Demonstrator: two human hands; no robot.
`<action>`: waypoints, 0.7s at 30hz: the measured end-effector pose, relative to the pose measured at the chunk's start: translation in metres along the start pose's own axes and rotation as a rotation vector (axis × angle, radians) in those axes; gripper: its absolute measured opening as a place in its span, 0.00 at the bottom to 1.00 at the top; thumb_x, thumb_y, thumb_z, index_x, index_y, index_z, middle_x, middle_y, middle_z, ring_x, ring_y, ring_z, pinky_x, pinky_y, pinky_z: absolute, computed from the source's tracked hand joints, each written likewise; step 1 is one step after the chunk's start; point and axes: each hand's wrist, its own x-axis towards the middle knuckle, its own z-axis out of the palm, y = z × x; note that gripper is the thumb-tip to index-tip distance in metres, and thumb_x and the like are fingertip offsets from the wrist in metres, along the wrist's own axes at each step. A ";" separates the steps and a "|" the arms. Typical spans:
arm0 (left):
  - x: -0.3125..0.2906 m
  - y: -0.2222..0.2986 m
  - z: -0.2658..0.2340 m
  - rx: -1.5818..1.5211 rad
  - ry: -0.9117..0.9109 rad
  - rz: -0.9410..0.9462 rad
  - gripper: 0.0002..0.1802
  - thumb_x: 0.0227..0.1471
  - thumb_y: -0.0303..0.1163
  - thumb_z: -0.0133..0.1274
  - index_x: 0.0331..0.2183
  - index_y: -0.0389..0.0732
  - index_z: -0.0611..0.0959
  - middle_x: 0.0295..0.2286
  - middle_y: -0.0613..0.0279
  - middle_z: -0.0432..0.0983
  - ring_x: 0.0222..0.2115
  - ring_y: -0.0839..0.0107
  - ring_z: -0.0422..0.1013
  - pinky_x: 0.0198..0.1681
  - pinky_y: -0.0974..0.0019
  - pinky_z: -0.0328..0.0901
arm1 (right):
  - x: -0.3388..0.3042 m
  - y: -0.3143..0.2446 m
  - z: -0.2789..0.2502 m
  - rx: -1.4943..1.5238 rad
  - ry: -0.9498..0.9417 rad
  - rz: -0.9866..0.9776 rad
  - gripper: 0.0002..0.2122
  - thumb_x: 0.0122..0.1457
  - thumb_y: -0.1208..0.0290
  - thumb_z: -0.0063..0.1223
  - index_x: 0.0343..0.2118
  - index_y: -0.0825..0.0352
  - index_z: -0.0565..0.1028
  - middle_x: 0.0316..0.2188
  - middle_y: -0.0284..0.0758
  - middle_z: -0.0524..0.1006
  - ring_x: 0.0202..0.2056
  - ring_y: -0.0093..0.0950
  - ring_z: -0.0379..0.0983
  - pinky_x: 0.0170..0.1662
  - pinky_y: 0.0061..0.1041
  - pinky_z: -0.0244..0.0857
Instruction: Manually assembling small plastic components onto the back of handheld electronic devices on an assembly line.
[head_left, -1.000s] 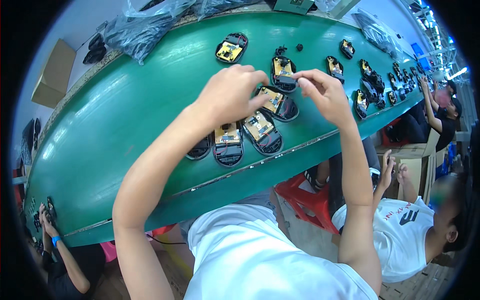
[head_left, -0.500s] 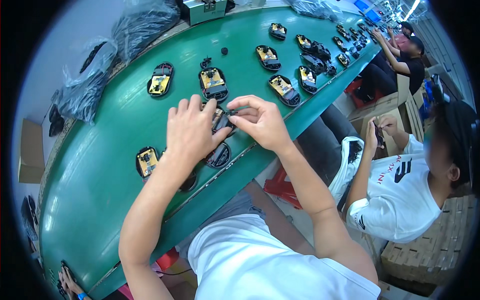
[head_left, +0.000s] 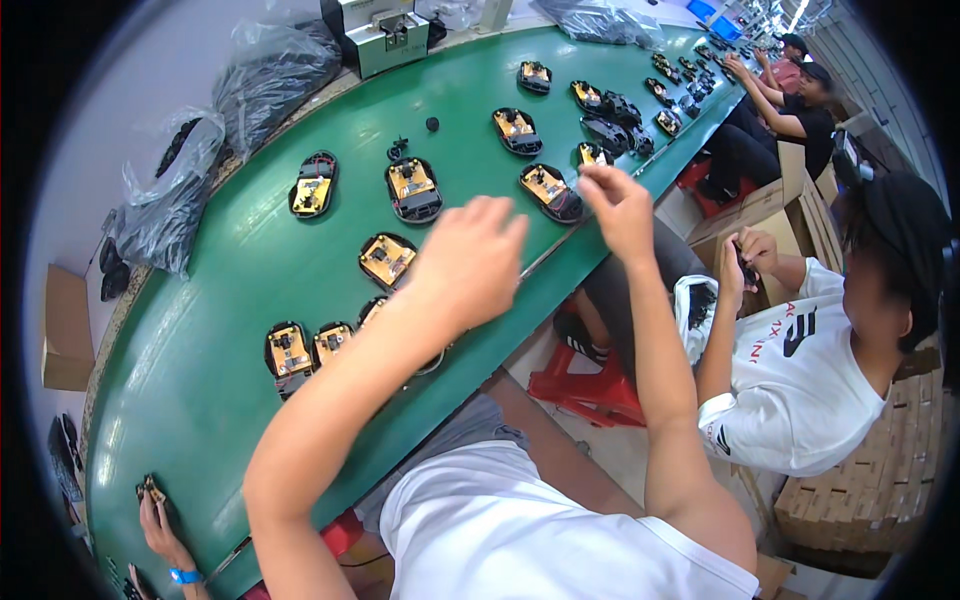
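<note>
Several opened computer mouse bases with yellow circuit boards lie on the green belt. My right hand is at the belt's near edge, its fingers closed on the near end of one mouse base, which it partly hides. My left hand hovers over the belt, smeared by motion, so its grip does not show. Left of that hand lies another mouse base. Beyond both hands are two more, a mouse base and a mouse base. My left forearm covers part of a nearer row.
Plastic bags of dark parts and a grey-green metal box line the far edge. A co-worker in a white shirt sits at right by a red stool. Another person's hand touches a part at lower left.
Both hands have left the mouse base they worked on together, which now lies on the belt. My right hand moved right to another mouse base; my left moved right. The view shifted slightly.
</note>
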 end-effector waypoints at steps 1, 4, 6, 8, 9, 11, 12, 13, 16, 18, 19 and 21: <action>0.017 0.008 0.012 0.028 -0.031 0.027 0.26 0.47 0.30 0.55 0.50 0.35 0.75 0.52 0.46 0.69 0.55 0.51 0.66 0.56 0.52 0.63 | -0.005 -0.001 0.004 0.018 -0.029 0.026 0.11 0.57 0.71 0.62 0.41 0.71 0.81 0.37 0.38 0.82 0.36 0.24 0.80 0.42 0.24 0.73; 0.047 0.004 0.039 -0.062 0.099 0.033 0.30 0.46 0.29 0.54 0.53 0.35 0.71 0.54 0.46 0.67 0.56 0.51 0.65 0.57 0.52 0.63 | -0.014 -0.015 0.024 0.000 -0.035 0.044 0.11 0.56 0.70 0.62 0.39 0.71 0.81 0.34 0.39 0.83 0.36 0.29 0.81 0.41 0.26 0.74; 0.042 -0.010 0.050 -0.047 0.056 0.000 0.35 0.46 0.30 0.56 0.57 0.35 0.67 0.57 0.46 0.63 0.58 0.51 0.63 0.58 0.52 0.62 | -0.019 -0.031 0.032 -0.009 -0.031 -0.003 0.11 0.57 0.71 0.62 0.39 0.71 0.81 0.35 0.39 0.82 0.36 0.27 0.80 0.41 0.25 0.74; 0.021 -0.027 0.057 -0.077 0.108 0.020 0.38 0.47 0.33 0.58 0.59 0.36 0.66 0.58 0.47 0.63 0.58 0.51 0.63 0.59 0.52 0.61 | -0.024 -0.027 0.048 0.246 -0.085 0.065 0.10 0.57 0.72 0.61 0.40 0.71 0.81 0.36 0.38 0.82 0.36 0.25 0.80 0.41 0.24 0.74; 0.013 -0.028 0.052 -0.065 0.092 0.014 0.39 0.47 0.34 0.58 0.59 0.37 0.66 0.57 0.48 0.64 0.58 0.52 0.63 0.59 0.52 0.61 | -0.027 -0.028 0.050 0.306 -0.122 0.086 0.10 0.57 0.72 0.61 0.40 0.72 0.80 0.37 0.38 0.82 0.36 0.24 0.80 0.41 0.24 0.74; -0.004 -0.025 0.037 -0.055 0.073 0.025 0.39 0.47 0.35 0.59 0.59 0.37 0.66 0.57 0.49 0.64 0.57 0.53 0.63 0.58 0.52 0.61 | -0.034 -0.032 0.049 0.367 -0.164 0.117 0.11 0.58 0.74 0.60 0.42 0.72 0.79 0.37 0.37 0.81 0.37 0.23 0.79 0.41 0.23 0.74; -0.012 -0.024 0.028 -0.045 0.041 0.021 0.39 0.46 0.35 0.60 0.59 0.37 0.67 0.56 0.50 0.65 0.57 0.53 0.63 0.58 0.53 0.61 | -0.037 -0.039 0.048 0.438 -0.155 0.142 0.12 0.57 0.76 0.60 0.44 0.73 0.78 0.38 0.37 0.81 0.37 0.22 0.79 0.42 0.22 0.74; -0.021 -0.021 0.021 -0.032 0.009 0.007 0.38 0.45 0.34 0.61 0.58 0.38 0.68 0.56 0.50 0.65 0.57 0.53 0.63 0.58 0.53 0.60 | -0.039 -0.043 0.048 0.503 -0.177 0.195 0.13 0.57 0.77 0.60 0.44 0.74 0.77 0.38 0.36 0.81 0.37 0.21 0.79 0.42 0.21 0.73; -0.038 -0.015 0.008 -0.044 -0.022 -0.021 0.39 0.44 0.33 0.62 0.58 0.38 0.68 0.55 0.50 0.66 0.57 0.53 0.63 0.58 0.53 0.59 | -0.045 -0.053 0.051 0.600 -0.217 0.263 0.14 0.56 0.79 0.60 0.45 0.74 0.77 0.38 0.36 0.81 0.38 0.20 0.78 0.42 0.19 0.73; -0.046 -0.012 0.007 -0.053 -0.009 -0.017 0.39 0.44 0.33 0.63 0.58 0.38 0.69 0.55 0.50 0.66 0.57 0.52 0.63 0.58 0.52 0.59 | -0.047 -0.057 0.058 0.596 -0.219 0.218 0.14 0.56 0.80 0.61 0.45 0.75 0.77 0.38 0.36 0.81 0.38 0.20 0.79 0.43 0.19 0.73; -0.049 -0.010 0.006 -0.046 -0.003 -0.023 0.38 0.44 0.33 0.63 0.57 0.37 0.69 0.55 0.49 0.66 0.57 0.51 0.62 0.58 0.52 0.59 | -0.047 -0.060 0.059 0.598 -0.218 0.217 0.14 0.56 0.80 0.61 0.45 0.75 0.77 0.38 0.36 0.81 0.38 0.20 0.79 0.43 0.19 0.73; -0.054 -0.005 0.005 -0.018 0.017 -0.026 0.37 0.44 0.32 0.63 0.56 0.36 0.70 0.53 0.48 0.66 0.57 0.49 0.62 0.59 0.51 0.59 | -0.048 -0.067 0.060 0.623 -0.304 0.300 0.14 0.56 0.79 0.62 0.45 0.74 0.77 0.41 0.36 0.79 0.41 0.21 0.77 0.47 0.20 0.72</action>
